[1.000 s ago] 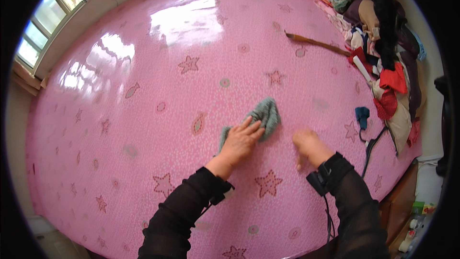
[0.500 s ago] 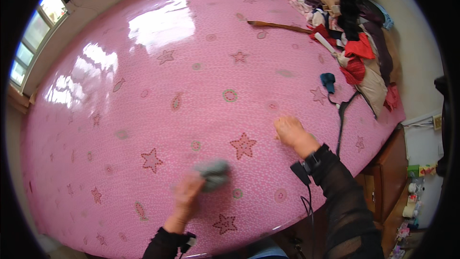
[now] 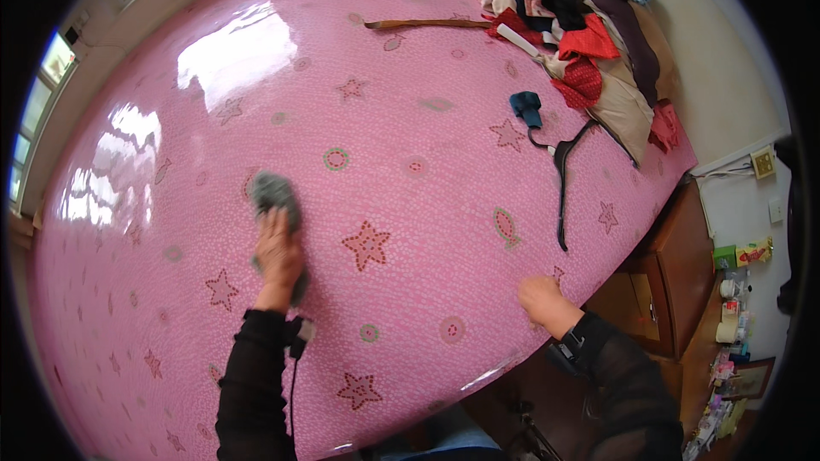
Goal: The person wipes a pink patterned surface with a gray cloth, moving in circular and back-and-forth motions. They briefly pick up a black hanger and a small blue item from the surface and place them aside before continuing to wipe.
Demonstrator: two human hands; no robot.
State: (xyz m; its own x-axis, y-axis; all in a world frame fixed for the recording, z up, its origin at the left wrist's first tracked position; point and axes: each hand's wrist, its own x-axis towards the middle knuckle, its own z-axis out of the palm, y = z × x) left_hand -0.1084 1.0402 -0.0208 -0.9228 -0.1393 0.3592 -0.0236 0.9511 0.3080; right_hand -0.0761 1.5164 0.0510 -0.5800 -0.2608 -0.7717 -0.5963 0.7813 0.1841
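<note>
At six o'clock, taken from the centre of the view, a pale blue garment [image 3: 465,437] is cut off by the lower edge. A sheer black left sleeve [image 3: 256,376] enters at seven; the cable of its black-and-white wrist device [image 3: 299,335] runs out of view. A matching black right sleeve [image 3: 630,388] enters at five.

The right hand [image 3: 549,303], at four o'clock, is curled in like a fist near the edge of a glossy pink cover with starfish and fish motifs [image 3: 453,222]. Its palm is hidden; whether it touches the cover cannot be told.

The left hand [image 3: 280,252], well apart from the right, lies between eight and nine o'clock over a soft grey-green fabric cloth [image 3: 273,190], fingers extended toward twelve. The cloth rests on the cover at nine o'clock, its middle concealed; whether the fingers grip it cannot be determined.

Between three and four stands a brown wooden cabinet [image 3: 690,248]; small articles beside it are too small to identify. A slim black hanger [image 3: 560,154] lies between two and three, beside a crumpled dark teal fabric piece [image 3: 526,108]. Toward one o'clock, a mixed-colour clothing heap [image 3: 628,43] is cut off at the top, its lower layers hidden. A narrow brown strip [image 3: 427,24], material unclear, lies at twelve.
</note>
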